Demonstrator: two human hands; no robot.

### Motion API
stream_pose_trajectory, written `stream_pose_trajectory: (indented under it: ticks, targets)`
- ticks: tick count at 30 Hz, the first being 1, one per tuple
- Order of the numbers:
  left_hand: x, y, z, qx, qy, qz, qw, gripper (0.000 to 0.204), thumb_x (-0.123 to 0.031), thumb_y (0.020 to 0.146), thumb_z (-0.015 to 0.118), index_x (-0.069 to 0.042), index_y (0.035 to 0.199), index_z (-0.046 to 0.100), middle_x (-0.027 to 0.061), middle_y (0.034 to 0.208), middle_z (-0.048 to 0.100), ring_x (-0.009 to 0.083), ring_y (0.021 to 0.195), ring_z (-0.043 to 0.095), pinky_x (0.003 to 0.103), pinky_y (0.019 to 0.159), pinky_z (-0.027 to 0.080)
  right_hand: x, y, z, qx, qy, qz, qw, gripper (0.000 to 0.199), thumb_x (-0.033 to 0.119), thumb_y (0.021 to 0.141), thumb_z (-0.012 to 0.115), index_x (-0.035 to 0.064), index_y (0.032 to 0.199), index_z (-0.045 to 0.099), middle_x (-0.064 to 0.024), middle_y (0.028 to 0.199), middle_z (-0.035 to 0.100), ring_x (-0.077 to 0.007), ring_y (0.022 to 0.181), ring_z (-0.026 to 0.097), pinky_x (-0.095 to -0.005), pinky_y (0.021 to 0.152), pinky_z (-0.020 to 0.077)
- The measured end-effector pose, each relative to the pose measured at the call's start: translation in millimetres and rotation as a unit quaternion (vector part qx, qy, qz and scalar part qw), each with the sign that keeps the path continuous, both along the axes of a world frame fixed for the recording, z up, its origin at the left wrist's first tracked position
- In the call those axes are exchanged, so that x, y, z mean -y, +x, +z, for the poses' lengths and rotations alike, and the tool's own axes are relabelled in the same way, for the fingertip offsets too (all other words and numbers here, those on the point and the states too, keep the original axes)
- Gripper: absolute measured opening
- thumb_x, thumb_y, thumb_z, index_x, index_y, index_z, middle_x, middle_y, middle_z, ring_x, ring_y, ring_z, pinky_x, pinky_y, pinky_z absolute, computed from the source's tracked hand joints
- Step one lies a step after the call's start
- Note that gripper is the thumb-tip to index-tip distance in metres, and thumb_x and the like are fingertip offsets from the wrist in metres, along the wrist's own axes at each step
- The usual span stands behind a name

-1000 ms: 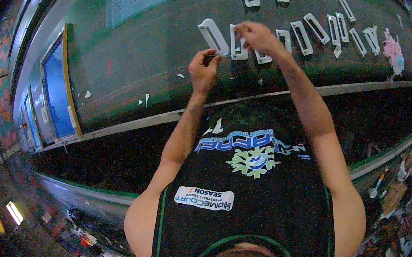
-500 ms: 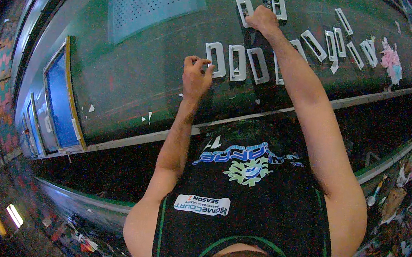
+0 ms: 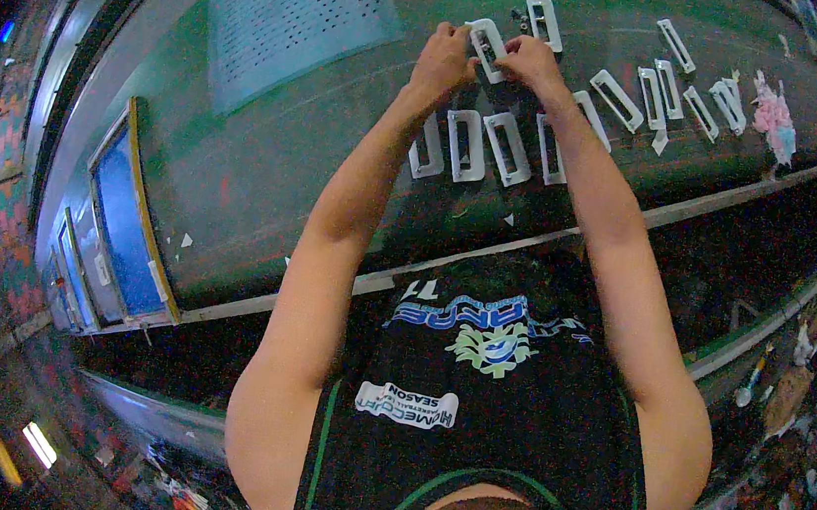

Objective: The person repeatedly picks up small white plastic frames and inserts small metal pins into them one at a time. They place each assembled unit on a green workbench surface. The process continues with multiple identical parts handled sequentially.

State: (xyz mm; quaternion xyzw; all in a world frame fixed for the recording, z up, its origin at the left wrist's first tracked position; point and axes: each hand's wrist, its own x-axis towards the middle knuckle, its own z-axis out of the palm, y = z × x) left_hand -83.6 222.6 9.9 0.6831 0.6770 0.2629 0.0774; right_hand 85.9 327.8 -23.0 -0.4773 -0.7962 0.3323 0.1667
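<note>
Head view: the left hand and right hand pinch a white frame from both sides. More white frames lie close by on the green table.

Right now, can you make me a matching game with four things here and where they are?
Things
1. Pale blue sheet full of holes
2. Crumpled pink and pale-blue bundle
3. Blue rectangular panel, yellowish edge
4. One white oblong slotted frame

Places
A. Right of every white frame
B. Between left hand and right hand
C. Farthest left of the four
D. At the picture's top edge

Pairs: 1-D; 2-A; 3-C; 4-B
</note>
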Motion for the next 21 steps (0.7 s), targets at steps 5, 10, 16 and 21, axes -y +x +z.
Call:
stream_pose_trajectory:
  ticks: [5,10,16,21]
  targets:
    - [-24.5,6.4,-8.0,0.017,-0.008,-0.003,1.0,0.052,-0.011,0.075,0.069,0.003,0.123,0.052,0.025,0.115,0.054,0.0418,0.11,0.054,0.044,0.095,0.047,22.4,6.8,16.3,0.025,0.1,0.037,0.994,0.038,0.033,0.075,0.075,0.0003,0.095,0.072,-0.0198,0.091,0.071,-0.0389,0.084,0.069,-0.0464,0.078,0.0551]
    - [-22.8,-8.7,-27.0,0.084,-0.044,0.039,0.995,0.05,-0.013,0.075,0.072,0.003,0.118,0.053,0.0241,0.115,0.054,0.0406,0.111,0.054,0.045,0.093,0.047,26.8,0.5,40.9,0.145,0.096,0.094,0.98,0.038,0.032,0.077,0.074,-0.0035,0.088,0.069,-0.0235,0.089,0.07,-0.0399,0.085,0.069,-0.0483,0.077,0.055]
    - [-12.6,-1.0,-30.1,0.029,0.037,0.029,0.998,0.047,-0.03,0.078,0.074,-0.002,0.112,0.057,0.0235,0.101,0.061,0.0421,0.101,0.057,0.049,0.086,0.048,16.2,12.2,38.1,0.102,0.067,0.075,0.99,0.032,0.027,0.072,0.07,-0.0025,0.082,0.07,-0.0212,0.087,0.07,-0.0372,0.08,0.069,-0.0423,0.072,0.0555]
    - [-26.0,19.1,-16.9,-0.071,0.027,0.022,0.997,0.044,-0.025,0.079,0.072,-0.003,0.114,0.057,0.025,0.106,0.058,0.0431,0.102,0.057,0.05,0.087,0.049,20.4,42.2,27.0,-0.016,-0.046,0.033,0.998,0.037,0.034,0.068,0.073,0.0033,0.089,0.071,-0.0173,0.088,0.071,-0.0338,0.083,0.07,-0.0422,0.076,0.0554]
